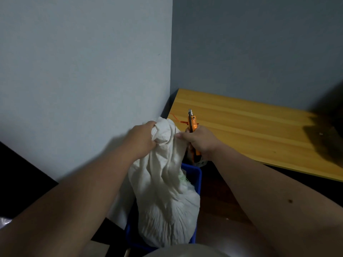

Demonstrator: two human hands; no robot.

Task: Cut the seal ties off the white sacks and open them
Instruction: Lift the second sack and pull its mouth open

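Note:
A full white sack stands upright in a blue crate below me. My left hand grips the bunched cloth at the left of the sack's neck. My right hand holds an orange utility knife with its blade pointing up, while its thumb and fingertip pinch the right side of the neck. Red seal ties lie on the wooden table just behind the sack. No tie shows on the sack's neck.
A wooden table runs along the grey wall at the right, with a dark object on its far right end. A pale wall stands close behind the sack. Another white sack leans left of the crate.

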